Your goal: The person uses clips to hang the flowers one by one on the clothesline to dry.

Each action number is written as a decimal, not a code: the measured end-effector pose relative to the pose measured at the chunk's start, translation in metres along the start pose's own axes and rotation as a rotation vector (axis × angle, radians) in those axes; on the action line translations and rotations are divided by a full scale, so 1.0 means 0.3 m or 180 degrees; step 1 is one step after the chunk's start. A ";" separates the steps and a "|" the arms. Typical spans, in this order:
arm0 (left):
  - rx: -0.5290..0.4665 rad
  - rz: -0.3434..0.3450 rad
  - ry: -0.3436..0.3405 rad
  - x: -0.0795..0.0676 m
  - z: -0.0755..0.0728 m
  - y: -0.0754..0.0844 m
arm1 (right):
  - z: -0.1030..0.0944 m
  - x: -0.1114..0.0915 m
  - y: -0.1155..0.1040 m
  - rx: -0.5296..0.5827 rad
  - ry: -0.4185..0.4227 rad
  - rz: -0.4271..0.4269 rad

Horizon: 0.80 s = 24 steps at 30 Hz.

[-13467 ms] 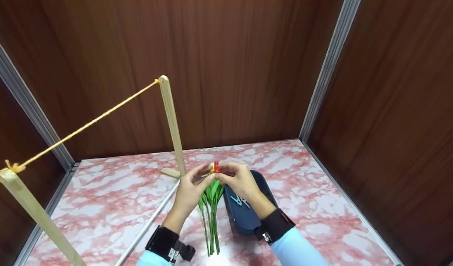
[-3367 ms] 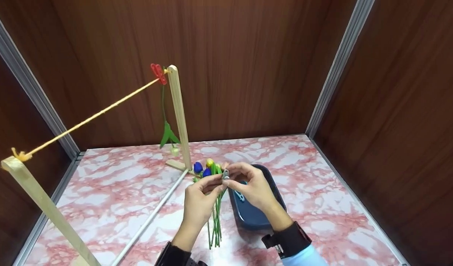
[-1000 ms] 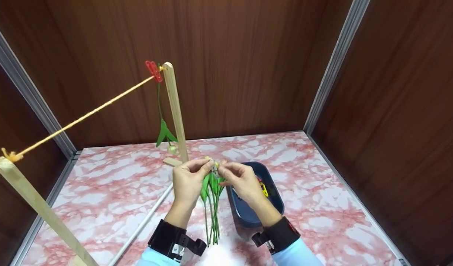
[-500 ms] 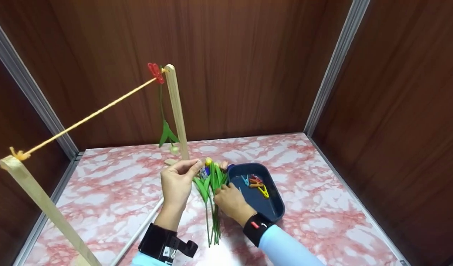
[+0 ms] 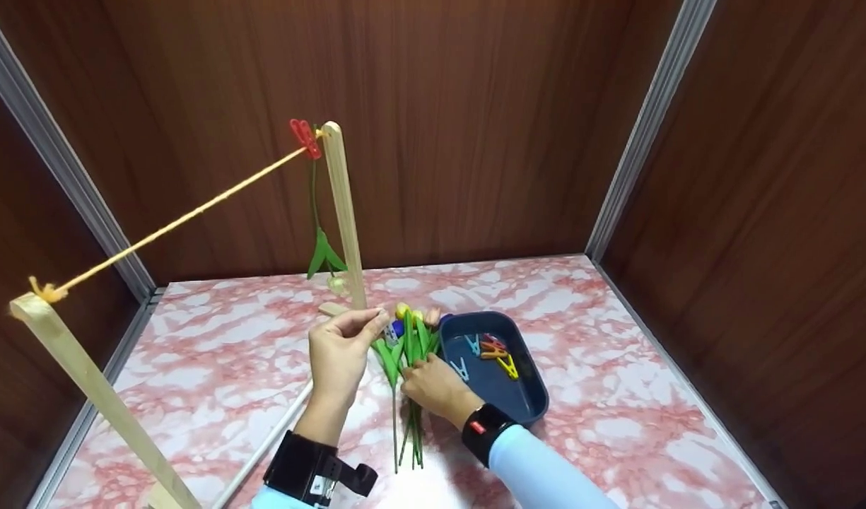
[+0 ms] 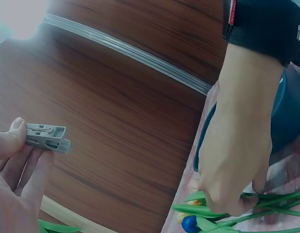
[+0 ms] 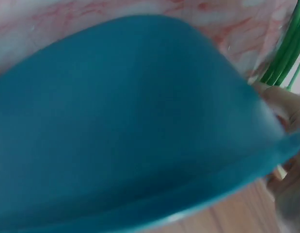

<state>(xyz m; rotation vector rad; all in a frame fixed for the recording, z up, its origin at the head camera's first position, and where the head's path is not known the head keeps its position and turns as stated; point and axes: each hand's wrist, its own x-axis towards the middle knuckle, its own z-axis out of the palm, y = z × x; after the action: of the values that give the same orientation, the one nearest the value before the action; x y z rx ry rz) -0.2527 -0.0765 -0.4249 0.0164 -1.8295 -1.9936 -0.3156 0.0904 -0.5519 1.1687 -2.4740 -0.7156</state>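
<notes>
My left hand point(image 5: 339, 353) pinches a grey clothespin point(image 6: 47, 138) between thumb and fingers, raised above the table left of the flowers. My right hand point(image 5: 436, 385) reaches down into a bunch of artificial tulips point(image 5: 418, 339), its fingers curled on the green stems just below the leaves. How many stems it grips I cannot tell. Yellow, blue and pinkish blooms lie at the far end of the bunch. In the left wrist view, a blue bloom point(image 6: 190, 224) shows below the right hand. The right wrist view is mostly filled by the tray's outer wall point(image 7: 140, 121).
A dark blue tray point(image 5: 541, 385) beside the bunch holds several coloured clothespins point(image 5: 507, 366). On the left, a yellow cord point(image 5: 192, 212) runs between two wooden posts point(image 5: 344, 205). From it a tulip point(image 5: 322, 251) hangs upside down in a red clothespin point(image 5: 305, 138).
A white tulip has been hung from the cord by the red clothespin. Both hands met at the grey clothespin; since then the right has come away and gone down to the tulip stems.
</notes>
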 end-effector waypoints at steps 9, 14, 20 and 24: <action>-0.0021 -0.0007 0.0066 0.012 -0.007 0.024 | -0.029 -0.030 0.141 0.0963 0.1096 0.0096; 0.0098 0.0045 0.0128 0.025 -0.007 0.046 | -0.064 -0.021 0.218 0.1949 0.1764 0.0742; 0.0109 0.0071 0.0203 0.047 -0.010 0.081 | -0.137 0.013 0.299 0.3068 0.2398 0.1340; 0.0239 0.0245 0.0199 0.074 -0.010 0.152 | -0.217 0.044 0.345 0.3368 0.2826 0.1599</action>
<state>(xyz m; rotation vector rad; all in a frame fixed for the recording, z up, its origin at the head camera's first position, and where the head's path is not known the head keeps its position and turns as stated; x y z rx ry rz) -0.2581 -0.0880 -0.3758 0.0299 -1.8365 -1.8509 -0.3579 0.1163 -0.4395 0.7373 -2.0757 1.1340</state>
